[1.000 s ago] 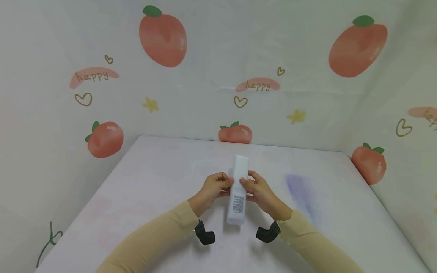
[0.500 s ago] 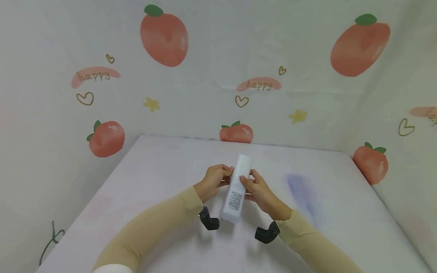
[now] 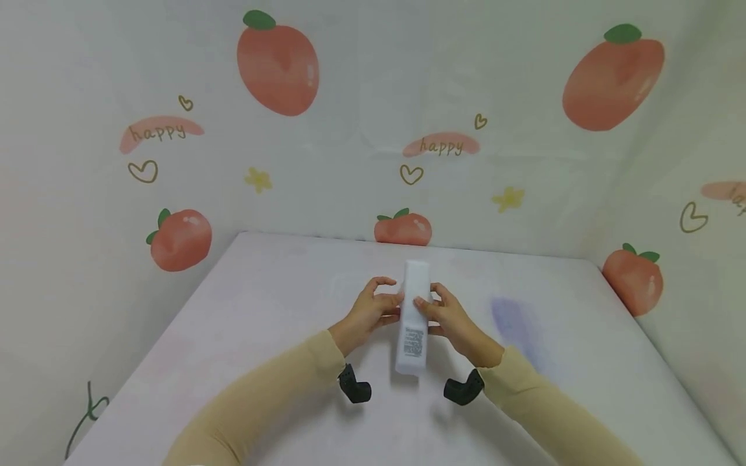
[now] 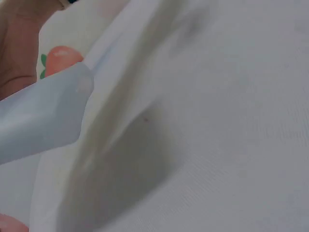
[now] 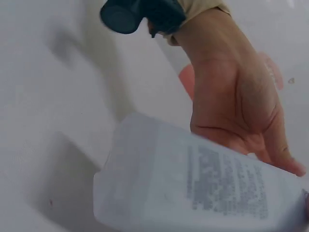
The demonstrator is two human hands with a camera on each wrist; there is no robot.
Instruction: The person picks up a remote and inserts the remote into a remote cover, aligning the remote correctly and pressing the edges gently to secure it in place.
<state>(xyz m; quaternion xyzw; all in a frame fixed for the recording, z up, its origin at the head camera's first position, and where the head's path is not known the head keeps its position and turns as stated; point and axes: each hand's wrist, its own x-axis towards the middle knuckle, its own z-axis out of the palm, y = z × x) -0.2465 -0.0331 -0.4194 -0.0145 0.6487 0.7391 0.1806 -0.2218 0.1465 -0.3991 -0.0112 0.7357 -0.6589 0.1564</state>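
While you held the bottle [image 3: 410, 316] in the head view, it lay lengthwise between your hands above the middle of the table [image 3: 280, 291], printed end toward you. Your right hand [image 3: 457, 320] gripped it, thumb on the near face, other fingers bent at the right side. Your left hand [image 3: 364, 314] was half curled, thumb and lower fingertips holding the left edge, index finger lifted clear; how firmly they pressed could not be told. The likeliest trouble seemed a slip: because the left hold looked light and the plastic smooth, the bottle might have pivoted about your right thumb or dropped. Behind hung a pale, faintly creased cloth [image 3: 326, 175] painted with red fruit.

In the left wrist view, one end of the bottle stuck out, squarish with rounded corners and a soft sheen. Its shadow [image 4: 125, 169] fell apart from it on the cover's fine weave, so a loosened grip could have let that end knock the table.

In the right wrist view, flat faces met at soft edges beside blocky grey print [image 5: 227, 183], too blurred to read. A rounded black camera [image 5: 140, 12] sat at your left wrist.
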